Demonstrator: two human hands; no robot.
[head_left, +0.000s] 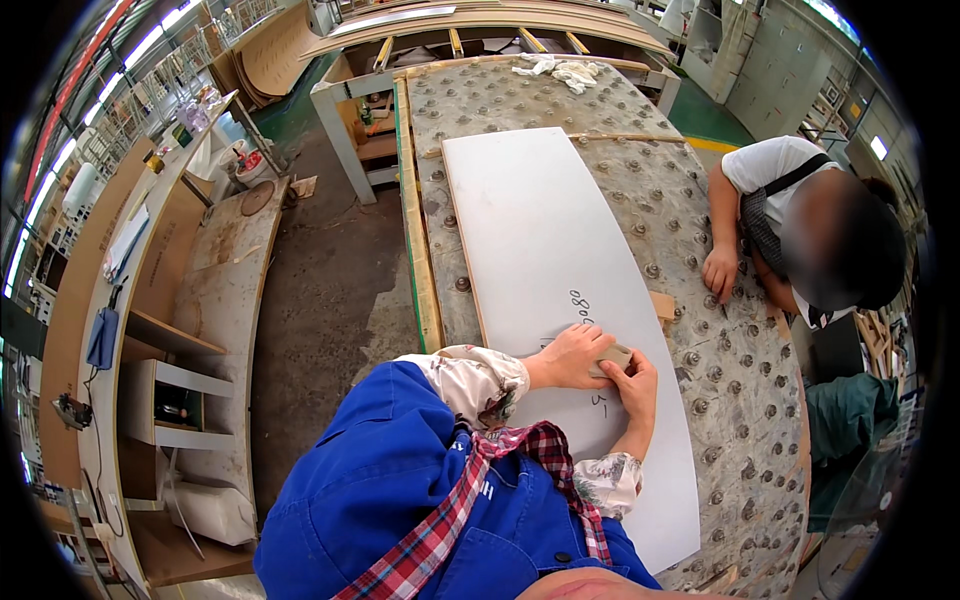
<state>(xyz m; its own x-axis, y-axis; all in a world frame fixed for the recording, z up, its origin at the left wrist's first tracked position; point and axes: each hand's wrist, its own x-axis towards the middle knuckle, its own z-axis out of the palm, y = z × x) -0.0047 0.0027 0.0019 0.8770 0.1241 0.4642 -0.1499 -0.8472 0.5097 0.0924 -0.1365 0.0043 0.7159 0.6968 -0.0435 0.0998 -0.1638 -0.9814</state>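
Observation:
A long white panel [520, 220] with one curved edge lies flat in front of me, with dark handwritten marks on its face. Over its middle, both my hands meet at a small greyish-tan block [612, 358]. My left hand [572, 356] has its fingers closed round the block's left side. From the right, my right hand [634, 384] grips the same block between thumb and fingers. What the block is made of I cannot tell. Part of the handwriting is hidden behind my hands.
The panel rests on a worktable [735, 400] studded with ball rollers. A small wood piece [662, 306] lies by the panel's curved edge. Across the table at right, a person [780, 210] leans in. White cloths [570, 72] lie at the far end. A cluttered bench [215, 250] stands left.

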